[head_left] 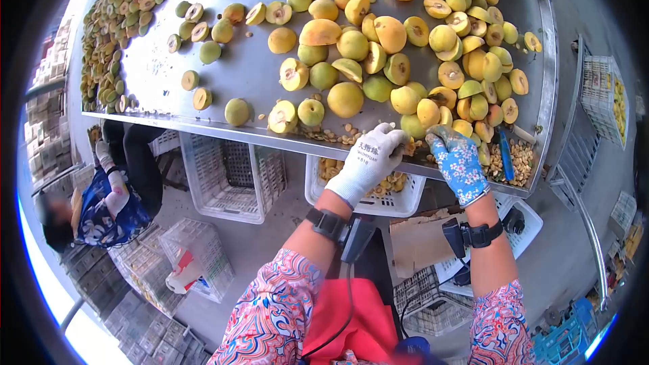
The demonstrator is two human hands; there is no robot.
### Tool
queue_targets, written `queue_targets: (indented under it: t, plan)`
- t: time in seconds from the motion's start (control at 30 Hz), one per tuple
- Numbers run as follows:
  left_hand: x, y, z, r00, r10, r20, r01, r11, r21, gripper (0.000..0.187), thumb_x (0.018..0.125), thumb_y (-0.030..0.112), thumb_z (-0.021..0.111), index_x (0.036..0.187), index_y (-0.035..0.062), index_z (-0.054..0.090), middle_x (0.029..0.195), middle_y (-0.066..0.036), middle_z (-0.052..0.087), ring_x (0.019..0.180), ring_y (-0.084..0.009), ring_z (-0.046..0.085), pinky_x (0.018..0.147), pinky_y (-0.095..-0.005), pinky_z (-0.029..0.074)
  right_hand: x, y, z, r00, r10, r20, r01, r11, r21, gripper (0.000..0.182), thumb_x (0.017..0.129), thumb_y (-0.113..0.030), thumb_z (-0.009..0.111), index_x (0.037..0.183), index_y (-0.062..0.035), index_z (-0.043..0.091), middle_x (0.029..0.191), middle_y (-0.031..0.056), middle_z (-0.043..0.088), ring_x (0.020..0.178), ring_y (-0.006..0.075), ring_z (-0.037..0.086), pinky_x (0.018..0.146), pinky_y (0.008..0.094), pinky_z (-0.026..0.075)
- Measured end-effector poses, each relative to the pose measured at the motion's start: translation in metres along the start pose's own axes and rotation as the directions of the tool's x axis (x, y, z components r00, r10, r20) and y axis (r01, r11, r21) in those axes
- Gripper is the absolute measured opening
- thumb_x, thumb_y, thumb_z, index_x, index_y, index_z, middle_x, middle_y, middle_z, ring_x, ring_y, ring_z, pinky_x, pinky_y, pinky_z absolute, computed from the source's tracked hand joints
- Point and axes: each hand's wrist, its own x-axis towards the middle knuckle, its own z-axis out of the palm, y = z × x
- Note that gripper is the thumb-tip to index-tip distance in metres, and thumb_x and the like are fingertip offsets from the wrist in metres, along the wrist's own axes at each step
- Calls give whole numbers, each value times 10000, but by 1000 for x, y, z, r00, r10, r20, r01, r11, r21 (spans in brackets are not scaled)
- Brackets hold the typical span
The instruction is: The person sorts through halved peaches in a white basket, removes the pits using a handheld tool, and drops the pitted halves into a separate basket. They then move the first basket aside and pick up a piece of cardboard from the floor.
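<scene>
My left hand (372, 162), in a white glove with printed lettering, is at the front edge of the metal table (263, 136). Its fingers are curled together, and what they hold, if anything, is hidden. Close by on the right, my right hand (460, 162) wears a blue flowered glove. Its fingertips are bent in beside the halved fruit, and their grip cannot be made out. Yellow-green halved fruit (409, 100), like peaches or apricots, lies just beyond both hands. A blue tool handle (506, 155) rests on loose pits (522, 161) at the right corner.
Below the table edge stand a white crate (233, 196) and a white basin (318, 196) with fruit pieces. Another person (111, 196) sits at the left. More halves (128, 0) are heaped at the far left. A crate (602, 71) stands at the right.
</scene>
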Motion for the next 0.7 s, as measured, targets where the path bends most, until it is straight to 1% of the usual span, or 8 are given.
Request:
queue_targets:
  t: [0.1, 0.23, 0.3, 0.37, 0.43, 0.5, 0.57, 0.7]
  plan:
    - [-25, 9, -8, 994, 113, 6, -113, 991, -68, 252, 787, 64, 663, 1038, 76, 641, 890, -148, 596, 840, -351, 615, 729, -426, 510, -3, 2, 18, 996, -78, -44, 66, 973, -221, 274, 903, -280, 594, 1010, -34, 651, 936, 205, 656, 894, 373, 625, 794, 452, 500]
    - [-45, 6, -16, 970, 53, -236, -50, 999, 17, 333, 798, 7, 627, 1127, 65, 630, 966, -164, 615, 853, -337, 627, 743, -393, 515, 3, -23, 51, 988, -41, -146, 0, 963, -271, 408, 871, -350, 627, 1139, -44, 600, 1058, 236, 616, 946, 386, 615, 832, 452, 505]
    - [-45, -2, -17, 954, -115, -276, 90, 991, -101, 338, 819, 6, 606, 1154, 49, 617, 1037, -181, 617, 919, -340, 631, 789, -391, 516, 3, -32, 63, 992, 1, -124, -35, 961, -274, 463, 864, -353, 634, 1219, -66, 559, 1118, 254, 581, 972, 395, 607, 834, 462, 508]
    - [-36, -7, -23, 947, -59, -316, 53, 998, -25, 381, 837, 13, 583, 1218, 21, 571, 1143, -205, 594, 1032, -361, 609, 883, -396, 495, 2, -27, 78, 978, -4, -208, -43, 974, -224, 441, 884, -343, 604, 1255, -112, 548, 1076, 234, 584, 949, 385, 617, 805, 482, 513]
    - [-22, -12, -23, 956, -58, -289, 96, 988, 119, 407, 849, 37, 576, 1254, 24, 542, 1152, -211, 590, 1041, -373, 598, 887, -404, 489, 0, -39, 72, 993, 118, 9, -113, 969, -219, 453, 898, -366, 572, 1265, -104, 536, 1032, 224, 609, 904, 382, 632, 781, 490, 513]
    - [-12, -18, -22, 984, -102, -149, 125, 980, 155, 424, 868, 92, 560, 1286, 34, 518, 1153, -223, 587, 1028, -380, 595, 882, -423, 484, 4, -44, 78, 990, 132, 47, -115, 956, -272, 374, 916, -374, 531, 1015, -38, 659, 913, 205, 656, 836, 367, 655, 730, 488, 519]
    - [-5, -26, -14, 990, -92, -108, 103, 989, 110, 427, 851, 74, 544, 1275, 20, 526, 1135, -222, 601, 1031, -371, 600, 899, -415, 478, 20, -41, 83, 967, 153, 203, -98, 961, -259, 377, 943, -316, 508, 1173, -32, 599, 896, 223, 648, 790, 395, 637, 734, 489, 512]
    - [-1, -28, -26, 988, -90, -121, 82, 994, -74, 431, 825, 47, 526, 1253, -3, 536, 1129, -231, 608, 1056, -368, 598, 923, -397, 468, 31, -51, 96, 988, 28, 152, -3, 988, -157, 386, 955, -306, 505, 1192, -15, 594, 986, 244, 651, 890, 399, 637, 794, 463, 511]
